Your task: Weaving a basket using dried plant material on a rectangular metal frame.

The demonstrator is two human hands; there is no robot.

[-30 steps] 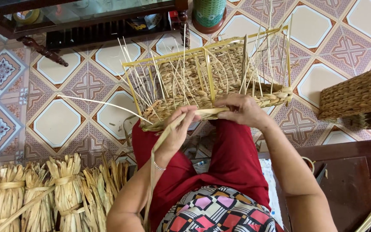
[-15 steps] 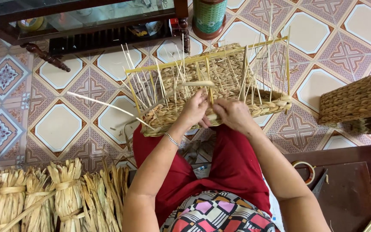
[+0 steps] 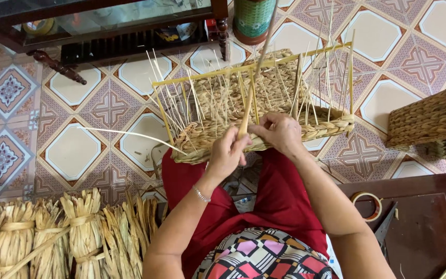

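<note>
A half-woven basket rests on the person's red-clad knees, its woven wall facing them and thin upright stakes rising from it to a pale frame rod along the top. The left hand sits at the near wall of the basket, just left of its middle, fingers pinched round a flat straw strand that runs up from the grip across the basket and past its far rim. The right hand is just beside the left, pressed against the same near wall, its fingers curled and gripping the woven rim; exactly which fibres it holds I cannot tell. The two hands almost touch. A bracelet circles the left wrist.

Left of the basket and nearer the person, a row of tied straw bundles stands on the patterned tile floor. Beyond the basket stand a dark wooden cabinet and a green cylindrical container. To the basket's right sits a finished woven basket, and nearer than that a roll of tape lies on a dark wooden surface.
</note>
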